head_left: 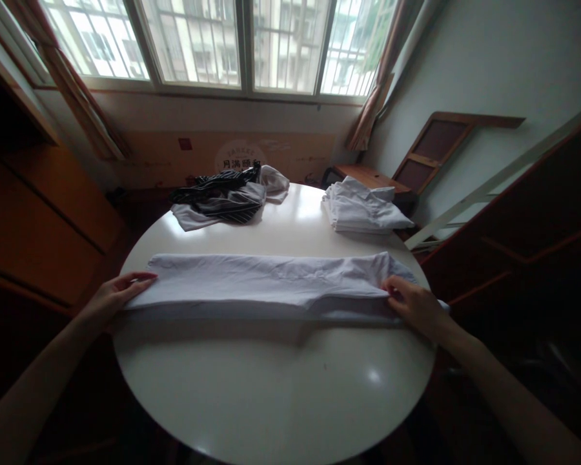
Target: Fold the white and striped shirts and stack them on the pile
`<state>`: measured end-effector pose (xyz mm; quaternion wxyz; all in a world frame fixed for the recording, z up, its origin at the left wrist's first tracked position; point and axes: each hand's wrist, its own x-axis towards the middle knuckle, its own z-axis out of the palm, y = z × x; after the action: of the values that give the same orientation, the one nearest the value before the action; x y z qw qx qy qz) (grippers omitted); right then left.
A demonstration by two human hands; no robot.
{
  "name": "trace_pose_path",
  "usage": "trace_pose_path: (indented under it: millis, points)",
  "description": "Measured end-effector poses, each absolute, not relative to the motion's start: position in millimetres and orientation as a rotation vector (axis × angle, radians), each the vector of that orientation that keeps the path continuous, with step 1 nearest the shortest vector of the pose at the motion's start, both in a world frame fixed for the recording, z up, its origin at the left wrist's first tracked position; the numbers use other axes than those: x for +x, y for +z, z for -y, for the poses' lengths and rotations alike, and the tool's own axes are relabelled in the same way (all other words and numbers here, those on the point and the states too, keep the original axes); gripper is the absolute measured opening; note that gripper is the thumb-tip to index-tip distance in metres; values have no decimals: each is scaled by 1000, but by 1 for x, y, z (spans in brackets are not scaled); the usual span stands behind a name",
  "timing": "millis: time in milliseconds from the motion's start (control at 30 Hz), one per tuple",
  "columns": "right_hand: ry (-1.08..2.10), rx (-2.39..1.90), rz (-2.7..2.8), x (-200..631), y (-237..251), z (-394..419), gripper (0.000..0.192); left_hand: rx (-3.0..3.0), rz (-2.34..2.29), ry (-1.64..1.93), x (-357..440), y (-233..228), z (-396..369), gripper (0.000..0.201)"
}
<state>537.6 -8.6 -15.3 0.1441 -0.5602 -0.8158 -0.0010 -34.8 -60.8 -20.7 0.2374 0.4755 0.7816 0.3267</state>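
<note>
A white garment, seemingly a shirt, lies folded lengthwise into a long strip across the round table. My left hand pinches its left end between thumb and fingers. Near the opposite end, my right hand has its fingers closed on the front edge. The cloth is creased and bunched beside the right hand, and its far right corner hangs by the table's rim. Part of the lower layer shows along the front edge.
On the white round table, a heap of black striped and pale clothes lies at the back left. A stack of folded white clothes sits at the back right. A wooden chair stands beyond, below the window.
</note>
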Motion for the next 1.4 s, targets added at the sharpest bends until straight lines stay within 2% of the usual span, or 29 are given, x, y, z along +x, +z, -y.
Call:
trace_pose_path:
  millis: [233, 467, 633, 700, 800, 967, 1167, 1300, 1400]
  points:
    - [-18, -1615, 2462, 531, 2, 17, 4, 1416, -2176, 840, -34, -24, 71, 55]
    - [-276, -1723, 2292, 532, -4, 18, 6, 1491, -2290, 763, -35, -36, 76, 47]
    - [-110, -1573, 2512, 548, -7, 20, 14, 1690, -2339, 597, -42, -39, 74, 41]
    - [-50, -1571, 2451, 556, 1, 14, 16, 1896, -2448, 709, -39, -33, 71, 41]
    - [-125, -1570, 2189, 551, 20, -1, 17, 2168, -2492, 978, -22, -17, 57, 41]
    - [-50, -1477, 2047, 465, 26, -26, 25, 2443, -2115, 856, 40, 1, 10, 47]
    - [232, -1163, 2360, 333, -19, -18, 43, 2670, -1648, 614, 139, -31, -22, 46]
    - [260, -1213, 2466, 309, -40, -11, 48, 2593, -1696, 508, 167, -57, -22, 47]
    - [241, -1259, 2485, 317, -45, -11, 50, 2516, -1803, 434, 162, -61, -19, 56]
